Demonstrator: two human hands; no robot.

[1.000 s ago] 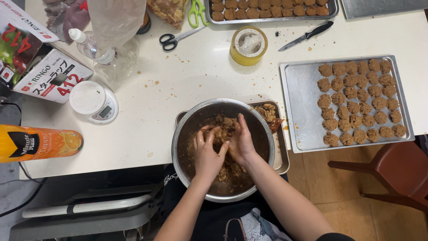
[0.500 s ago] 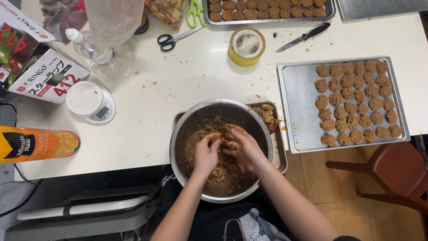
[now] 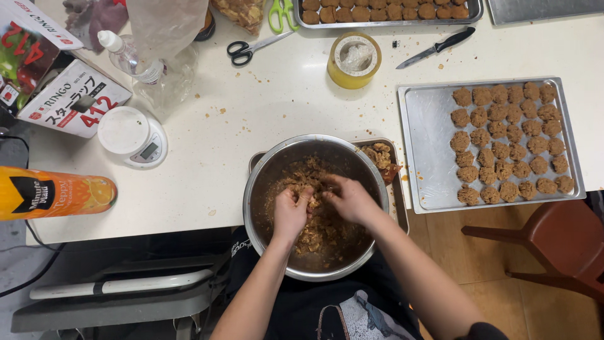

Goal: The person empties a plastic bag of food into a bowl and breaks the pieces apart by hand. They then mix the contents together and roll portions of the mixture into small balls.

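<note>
Fingers (image 3: 301,203) of left hand (image 3: 290,213) curled down into brown crumbly mixture (image 3: 318,233), closed around a clump of it; fingers of right hand (image 3: 350,199) bent the same way, pressing on the same clump from the other side, both hands touching each other near the middle of the steel mixing bowl (image 3: 314,204). Probably held so to squeeze the mixture together into one piece.

Head view, one only: bowl standing at the near edge of the white bench (image 3: 251,126), partly over the rim and close to the body, so both arms reach in from below without stretching. Under and behind the bowl, a small tray (image 3: 390,170) with leftover pieces. To the right, just beside, a baking tray (image 3: 428,138) with rows of formed brown balls on its right part, left part bare. To the left, a white kitchen scale (image 3: 133,135), well apart from the bowl. Further back, scissors (image 3: 251,49), a yellow tape roll (image 3: 355,60) and a knife (image 3: 437,48). Open bench between bowl and scale.
</note>
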